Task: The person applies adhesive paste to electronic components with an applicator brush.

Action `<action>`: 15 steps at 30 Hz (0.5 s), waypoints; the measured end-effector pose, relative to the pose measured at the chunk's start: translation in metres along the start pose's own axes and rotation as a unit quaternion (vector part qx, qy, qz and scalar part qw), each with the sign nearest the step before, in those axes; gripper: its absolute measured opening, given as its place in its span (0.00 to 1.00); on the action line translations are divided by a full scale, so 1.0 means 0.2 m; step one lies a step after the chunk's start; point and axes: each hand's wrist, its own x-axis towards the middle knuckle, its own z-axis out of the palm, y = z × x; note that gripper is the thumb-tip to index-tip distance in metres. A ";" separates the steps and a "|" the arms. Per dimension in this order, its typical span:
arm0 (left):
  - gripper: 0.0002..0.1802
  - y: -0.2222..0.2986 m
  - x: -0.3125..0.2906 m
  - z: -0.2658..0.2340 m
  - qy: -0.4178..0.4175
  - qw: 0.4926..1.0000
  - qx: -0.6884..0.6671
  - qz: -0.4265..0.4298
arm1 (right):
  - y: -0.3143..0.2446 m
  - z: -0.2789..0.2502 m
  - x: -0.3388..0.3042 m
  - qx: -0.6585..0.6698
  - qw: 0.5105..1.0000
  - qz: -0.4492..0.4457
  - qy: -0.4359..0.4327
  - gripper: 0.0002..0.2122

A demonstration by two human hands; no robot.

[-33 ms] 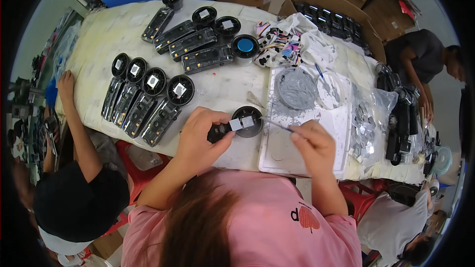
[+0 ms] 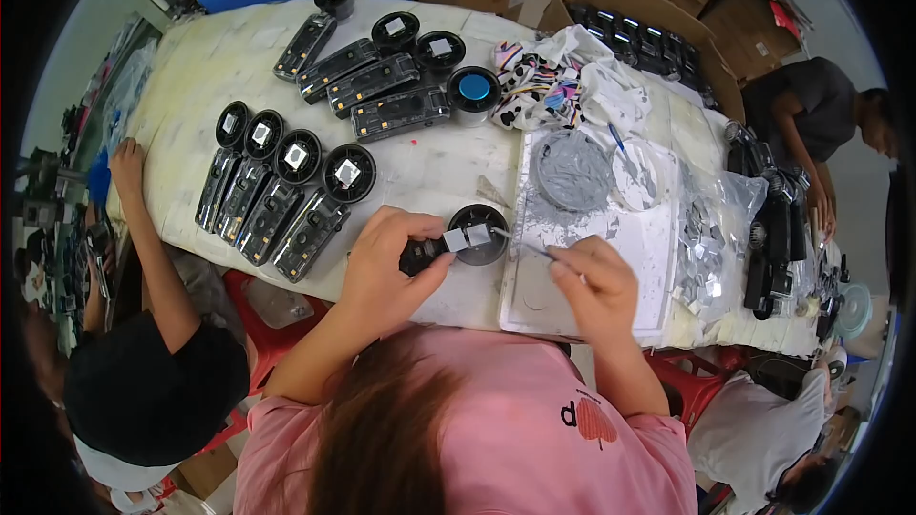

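My left hand [image 2: 390,253] is closed round the black body of a device whose round black head [image 2: 478,250] faces up. Its thumb and forefinger also reach the edge of a small pale grey square [image 2: 456,240], which lies beside a second silvery square [image 2: 479,234] in the head. My right hand [image 2: 598,288] pinches a thin stick tool [image 2: 527,247] with a blue part near the fingers. The tool's tip is at the right rim of the head, beside the silvery square; whether it touches cannot be made out.
A white tray [image 2: 584,277] smeared with grey holds a round tub of grey paste [image 2: 572,170] and a white lid-like ring [image 2: 637,176]. Similar black devices [image 2: 320,205] lie left and behind. Patterned cloth [image 2: 544,86] lies at the back. Co-workers sit on both sides.
My right hand has shifted slightly left with the stick tool, toward the round head. My left hand stays in place on the device.
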 end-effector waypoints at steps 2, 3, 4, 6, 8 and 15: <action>0.19 0.00 -0.01 0.01 0.040 0.998 -0.044 -0.021 | 0.01 0.07 -0.01 -0.004 0.999 -0.040 -0.010 0.10; 0.19 -0.01 -0.02 0.02 0.040 0.998 -0.044 -0.021 | 0.02 0.11 -0.01 -0.019 0.996 -0.088 -0.009 0.11; 0.20 -0.02 -0.04 0.03 0.042 0.997 -0.053 -0.032 | 0.02 0.14 -0.01 -0.032 0.990 -0.137 -0.009 0.12; 0.20 -0.02 -0.05 0.03 0.044 0.996 -0.061 -0.042 | 0.04 0.17 0.00 -0.063 0.983 -0.173 -0.016 0.13; 0.20 -0.03 -0.05 0.04 0.042 0.996 -0.054 -0.061 | 0.04 0.18 0.01 -0.132 0.959 -0.238 -0.084 0.12; 0.20 -0.02 -0.04 0.06 0.063 0.995 -0.064 -0.050 | 0.06 -0.08 0.02 -0.221 0.957 -0.181 0.045 0.10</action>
